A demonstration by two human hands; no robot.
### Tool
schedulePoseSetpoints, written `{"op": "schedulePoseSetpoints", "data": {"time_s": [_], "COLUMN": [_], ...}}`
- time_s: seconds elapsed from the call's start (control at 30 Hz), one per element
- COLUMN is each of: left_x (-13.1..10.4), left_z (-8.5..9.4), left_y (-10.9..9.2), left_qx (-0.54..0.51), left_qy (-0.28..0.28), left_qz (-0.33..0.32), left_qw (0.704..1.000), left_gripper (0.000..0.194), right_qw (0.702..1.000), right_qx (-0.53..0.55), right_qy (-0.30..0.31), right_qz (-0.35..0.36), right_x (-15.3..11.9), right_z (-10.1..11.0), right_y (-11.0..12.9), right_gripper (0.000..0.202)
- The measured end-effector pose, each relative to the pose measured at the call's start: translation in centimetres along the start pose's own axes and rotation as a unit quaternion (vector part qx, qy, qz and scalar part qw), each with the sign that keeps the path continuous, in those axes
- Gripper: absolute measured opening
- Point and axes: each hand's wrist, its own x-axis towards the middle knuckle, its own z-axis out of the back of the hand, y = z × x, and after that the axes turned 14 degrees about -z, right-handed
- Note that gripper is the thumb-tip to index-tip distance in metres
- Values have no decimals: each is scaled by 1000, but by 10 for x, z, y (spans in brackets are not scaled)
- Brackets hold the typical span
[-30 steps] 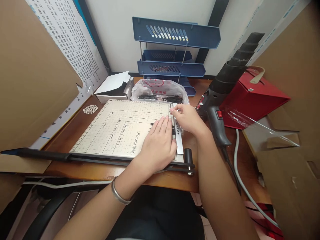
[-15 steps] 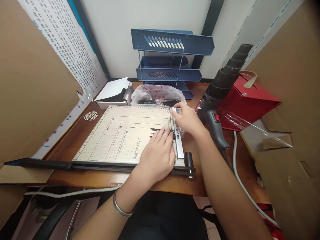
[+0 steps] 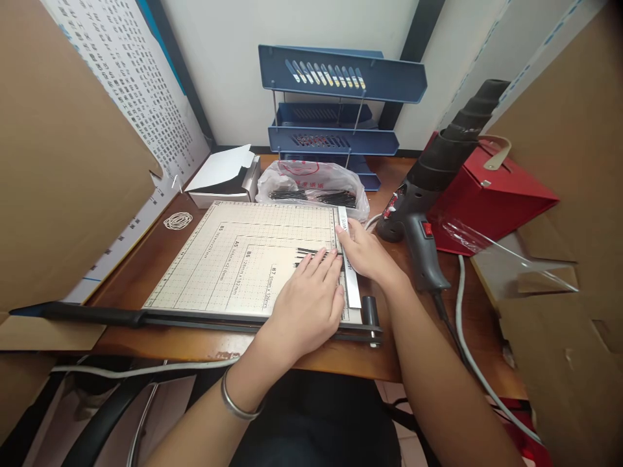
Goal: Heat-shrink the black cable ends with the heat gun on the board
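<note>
You sit at a wooden desk against a white wall, blue trays at top centre, cardboard panels at both frame edges, even light throughout.

Matt gridded cutter board, glossy plastic bag, wooden desk.

Both forearms are bare, with no sleeves showing anywhere along them. The left hand has a thin silver bangle round the wrist, plain and smooth, sitting loosely. The right hand wears nothing: no ring, watch or band. The fingers have short, unpainted nails. Below the arms a dark garment covers the lap.
</note>
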Motion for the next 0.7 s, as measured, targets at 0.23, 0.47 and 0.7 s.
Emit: {"op": "schedulePoseSetpoints", "data": {"time_s": [0.23, 0.47, 0.7], "left_x": [1, 1, 1], "left_z": [-2, -2, 1], "left_y": [-1, -1, -1], "left_qx": [0, -5, 0], "left_qy": [-3, 2, -14], "left_qz": [5, 2, -14], "left_qw": [1000, 1000, 1000], "left_gripper": [55, 56, 59], "right_qw": [1000, 1000, 1000], "right_qx": [4, -4, 3], "right_qy": [1, 13, 11], "right_qz": [-14, -27, -7], "right_x": [-1, -6, -1], "right_z": [-2, 0, -2], "right_y": [3, 9, 2], "right_gripper": [51, 49, 43]}}
